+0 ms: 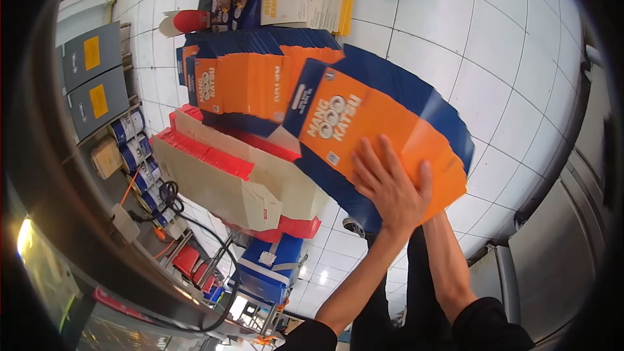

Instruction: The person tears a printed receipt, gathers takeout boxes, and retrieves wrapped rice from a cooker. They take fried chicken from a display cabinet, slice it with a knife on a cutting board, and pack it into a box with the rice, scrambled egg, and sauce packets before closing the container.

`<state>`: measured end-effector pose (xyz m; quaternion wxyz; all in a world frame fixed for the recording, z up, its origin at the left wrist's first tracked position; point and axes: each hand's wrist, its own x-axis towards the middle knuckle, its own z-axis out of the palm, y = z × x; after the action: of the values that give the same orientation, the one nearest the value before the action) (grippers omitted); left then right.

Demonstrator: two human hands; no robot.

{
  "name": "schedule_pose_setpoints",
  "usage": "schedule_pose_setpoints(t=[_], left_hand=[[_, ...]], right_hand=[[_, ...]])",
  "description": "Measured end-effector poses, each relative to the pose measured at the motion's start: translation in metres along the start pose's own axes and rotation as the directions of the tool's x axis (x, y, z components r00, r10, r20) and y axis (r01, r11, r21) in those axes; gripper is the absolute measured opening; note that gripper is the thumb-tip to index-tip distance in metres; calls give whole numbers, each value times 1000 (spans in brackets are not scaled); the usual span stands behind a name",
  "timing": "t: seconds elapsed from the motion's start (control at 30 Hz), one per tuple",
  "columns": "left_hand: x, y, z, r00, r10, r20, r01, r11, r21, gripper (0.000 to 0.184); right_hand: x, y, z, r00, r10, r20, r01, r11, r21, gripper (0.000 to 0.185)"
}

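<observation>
Across most of the view: white tile floor (500, 29). Orange-and-blue carton stack (383, 107), flat and fanned, between the hands, top print "MANG KATSU". Left of it, beige-and-red cartons (201, 169); above these, a second orange-and-blue stack (247, 81), overlapped in view by the first; contact unclear. Left hand (393, 198) palm down on the top carton, fingers slightly spread, thumb apart, not closed round anything. Blue case (260, 276) below the beige cartons. Right hand hidden beyond the stack's near edge; opening and grip cannot be told.
</observation>
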<state>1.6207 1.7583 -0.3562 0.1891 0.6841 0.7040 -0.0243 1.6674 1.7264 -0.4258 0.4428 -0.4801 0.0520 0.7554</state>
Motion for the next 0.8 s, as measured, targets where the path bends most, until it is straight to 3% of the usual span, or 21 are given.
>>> schedule_pose_setpoints(t=[0.13, 0.3, 0.4, 0.47, 0.57, 0.63, 0.7, 0.8], left_hand=[[-57, 37, -44, 994, 102, -44, -106, 991, -79, 83], [-167, 84, -168, 930, 320, -180, -357, 905, -233, 81], [-239, 93, -259, 810, 413, -415, -554, 772, -313, 83], [-300, 88, -324, 695, 460, -553, -666, 701, -253, 85], [-368, 52, -426, 515, 535, -669, -789, 601, -127, 85], [-422, 16, -499, 374, 582, -722, -854, 520, -23, 86], [-468, -30, -574, 212, 584, -784, -884, 457, 101, 89], [-534, -72, -677, 81, 576, -814, -900, 393, 189, 92]], right_hand=[[-88, -10, -5, 997, -62, -47, 56, 993, -107, 47], [-224, -26, 34, 976, -218, -3, 205, 920, -335, 48], [-303, -34, 79, 927, -355, 124, 368, 793, -485, 48], [-358, -32, 117, 863, -444, 240, 499, 676, -542, 49], [-443, -17, 197, 693, -569, 442, 711, 439, -550, 49], [-517, -2, 261, 512, -640, 573, 843, 247, -477, 50], [-592, 16, 328, 264, -681, 683, 942, 31, -333, 50], [-709, 33, 419, -145, -655, 742, 964, -261, -42, 51]])
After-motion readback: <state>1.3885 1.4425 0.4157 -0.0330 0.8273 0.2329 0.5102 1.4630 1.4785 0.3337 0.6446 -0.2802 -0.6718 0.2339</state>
